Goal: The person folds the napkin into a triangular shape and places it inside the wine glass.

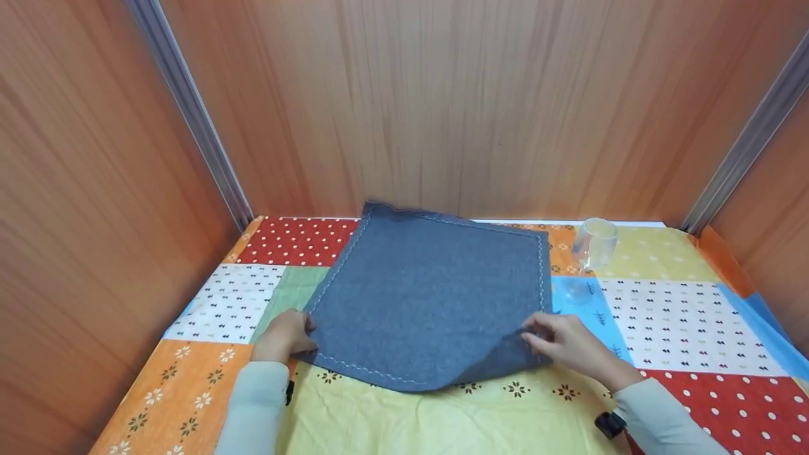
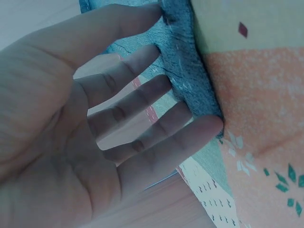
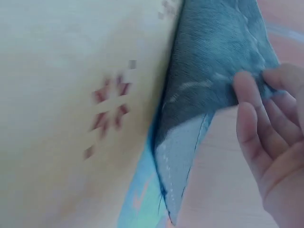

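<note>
Two hands: both at the cloth (image 1: pixel 430 291), near side, well apart.
Left hand (image 1: pixel 284 335): by the near left corner; fingers fairly straight in the wrist view, tips touching the cloth's edge, relaxed rather than clenched.
Right hand (image 1: pixel 569 341): grasping the cloth, thumb and fingers pinching it close to the near right corner; a pointed end hangs below the pinch in the wrist view.
Cloth: dark grey, pale stitching along its borders; spread mid-tabletop, near edge bowed, shaded fold toward the right hand; far left corner slightly rumpled.
Glass (image 1: pixel 595 243): clear, stemmed, upright; just beside the cloth's right edge, foot over a blue patch.
Cover (image 1: pixel 221 303): patchwork; dots, flowers, small marks; plain yellow in front.
Panels (image 1: pixel 442 107): wood-grain, behind and both sides; metal posts (image 1: pixel 189 95) at the corners.
Sleeves (image 1: pixel 256 404): pale, both arms.
</note>
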### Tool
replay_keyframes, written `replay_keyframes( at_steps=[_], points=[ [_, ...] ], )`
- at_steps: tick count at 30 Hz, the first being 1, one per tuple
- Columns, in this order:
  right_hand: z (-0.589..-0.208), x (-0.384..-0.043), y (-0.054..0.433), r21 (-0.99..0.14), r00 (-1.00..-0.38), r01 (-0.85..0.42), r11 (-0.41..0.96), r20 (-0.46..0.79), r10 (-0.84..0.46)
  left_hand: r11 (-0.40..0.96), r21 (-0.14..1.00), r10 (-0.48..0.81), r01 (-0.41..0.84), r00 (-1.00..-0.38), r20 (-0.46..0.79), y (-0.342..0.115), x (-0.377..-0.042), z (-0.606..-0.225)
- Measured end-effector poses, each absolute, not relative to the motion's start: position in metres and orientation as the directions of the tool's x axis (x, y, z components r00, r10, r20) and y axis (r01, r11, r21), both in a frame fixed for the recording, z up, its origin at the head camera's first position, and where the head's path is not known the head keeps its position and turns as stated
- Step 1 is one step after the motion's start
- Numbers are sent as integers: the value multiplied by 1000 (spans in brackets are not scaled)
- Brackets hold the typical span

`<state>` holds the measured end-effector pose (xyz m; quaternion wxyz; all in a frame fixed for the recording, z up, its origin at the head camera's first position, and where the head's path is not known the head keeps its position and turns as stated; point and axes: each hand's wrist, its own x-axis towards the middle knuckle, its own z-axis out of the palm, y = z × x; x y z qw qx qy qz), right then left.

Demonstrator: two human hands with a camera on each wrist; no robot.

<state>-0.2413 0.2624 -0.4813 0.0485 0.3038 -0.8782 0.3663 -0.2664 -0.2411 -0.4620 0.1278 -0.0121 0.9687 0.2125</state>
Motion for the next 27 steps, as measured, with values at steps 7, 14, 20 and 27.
replay_keyframes(
  at_steps=[7, 14, 20, 27],
  points=[
    [-485, -271, 243, -607, -827, -562, 562, 407, -388, 907, 413, 34, -79, -965, -259, -240, -267, -462],
    [-491, -298, 222, -632, -842, -538, 559, 372, -390, 893, 440, 26, -97, -964, -265, -242, -266, -461],
    [-488, -314, 206, -663, -868, -497, 560, 375, -326, 885, 453, 22, -109, -961, -274, -240, -268, -460],
    [-492, -329, 193, -709, -890, -453, 541, 330, -314, 890, 437, 3, -131, -956, -293, -241, -271, -463]
  ],
)
